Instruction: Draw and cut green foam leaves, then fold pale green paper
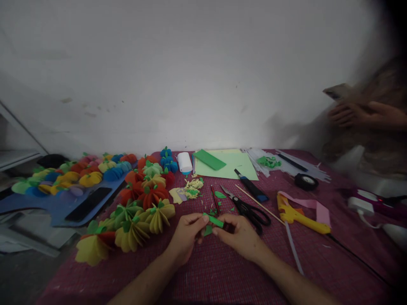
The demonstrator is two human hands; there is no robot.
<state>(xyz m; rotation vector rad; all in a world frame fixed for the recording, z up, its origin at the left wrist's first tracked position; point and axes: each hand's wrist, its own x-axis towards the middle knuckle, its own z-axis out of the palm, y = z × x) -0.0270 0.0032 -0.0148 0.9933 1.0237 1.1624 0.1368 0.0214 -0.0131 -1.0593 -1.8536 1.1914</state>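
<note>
Board: blue, at far left; paper pumpkins [90, 178] in many colours crowd the blue board [19, 205], a black slab [89, 204] near its front edge.
Cloth: on the red cloth [206, 271], more pumpkins, in yellow, green, red and blue.
Roll: white roll [185, 162] near the wall.
Left hand: the left hand [187, 238] pinches one end of the green strip [215, 220], thumb on top.
Strip: between the hands, above the cloth; a second green bit [207, 230] just below, whether gripped I cannot tell.
Pencil: red pencil [215, 199] beyond the strip.
Right hand: the right hand [242, 238] grasps the strip's other end with its fingertips.
Scissors: black scissors [244, 206] beyond the right hand, lying beside a stick [259, 204].
Glue gun: yellow glue gun [302, 218], beside pink ribbon [322, 212].
Co-worker: at far right, hands [352, 114] around a phone [337, 91].
</note>
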